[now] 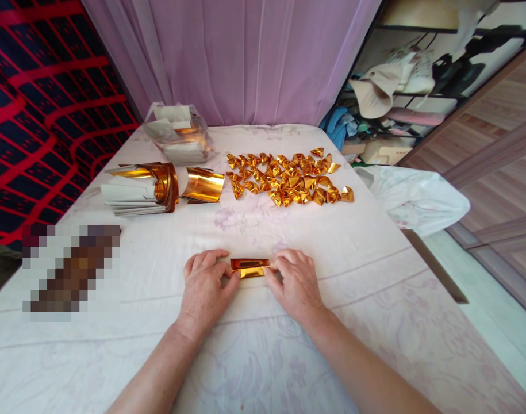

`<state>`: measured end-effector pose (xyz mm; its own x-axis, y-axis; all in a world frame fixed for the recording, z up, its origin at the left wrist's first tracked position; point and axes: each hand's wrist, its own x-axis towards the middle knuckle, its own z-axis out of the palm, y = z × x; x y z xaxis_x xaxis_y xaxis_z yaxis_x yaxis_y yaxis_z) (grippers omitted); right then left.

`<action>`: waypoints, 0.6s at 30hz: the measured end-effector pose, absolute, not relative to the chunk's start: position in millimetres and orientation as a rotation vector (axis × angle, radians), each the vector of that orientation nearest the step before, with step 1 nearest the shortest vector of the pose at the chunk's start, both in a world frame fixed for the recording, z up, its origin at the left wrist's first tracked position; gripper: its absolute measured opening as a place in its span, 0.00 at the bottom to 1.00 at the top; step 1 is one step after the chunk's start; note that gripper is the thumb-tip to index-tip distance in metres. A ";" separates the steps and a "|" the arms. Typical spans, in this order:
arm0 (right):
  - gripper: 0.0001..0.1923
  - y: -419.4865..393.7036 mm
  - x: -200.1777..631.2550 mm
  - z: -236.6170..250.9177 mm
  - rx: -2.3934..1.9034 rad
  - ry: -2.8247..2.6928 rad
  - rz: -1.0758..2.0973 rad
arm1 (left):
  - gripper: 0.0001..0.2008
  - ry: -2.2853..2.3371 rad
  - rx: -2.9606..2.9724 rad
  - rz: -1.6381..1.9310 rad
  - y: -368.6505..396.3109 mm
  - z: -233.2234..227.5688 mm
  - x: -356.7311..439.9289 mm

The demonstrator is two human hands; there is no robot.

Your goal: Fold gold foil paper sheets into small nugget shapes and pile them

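Note:
A sheet of shiny gold foil paper [250,268] lies near the middle of the table, its long edges folded inward into a narrow strip. My left hand [208,283] pinches the strip's left end between thumb and fingers. At the right end, my right hand [296,282] pinches it the same way. Both hands rest on the tablecloth [254,333]. Beyond them is a spread of small folded gold foil pieces [292,179]. To their left lie a curved gold foil sheet [204,184] and a thick stack of gold-and-white foil sheets [135,192].
A clear plastic bag [179,135] with more sheets stands at the back left. A pixelated dark object [75,267] lies on the left. Past the table's right edge are a white plastic bag [422,198] and shelves with a cap [377,89]. A purple curtain [245,63] hangs behind.

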<state>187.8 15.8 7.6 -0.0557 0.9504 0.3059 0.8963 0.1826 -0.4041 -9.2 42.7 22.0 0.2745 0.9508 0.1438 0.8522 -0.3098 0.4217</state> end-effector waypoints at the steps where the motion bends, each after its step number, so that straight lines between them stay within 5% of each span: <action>1: 0.08 15.9 187.8 7.5 -1.736 -1.966 0.142 | 0.10 1.666 2.286 0.541 42.4 22.0 -8.8; 18: 0.09 15.6 186.2 6.1 -1.782 -1.984 0.055 | 0.09 1.701 2.304 0.559 41.3 21.1 -5.6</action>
<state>186.2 15.6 6.1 -0.0463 0.9483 0.3139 0.9296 0.1559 -0.3339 -5.6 41.3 21.1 0.2564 0.9516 0.1695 0.8668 -0.3039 0.3953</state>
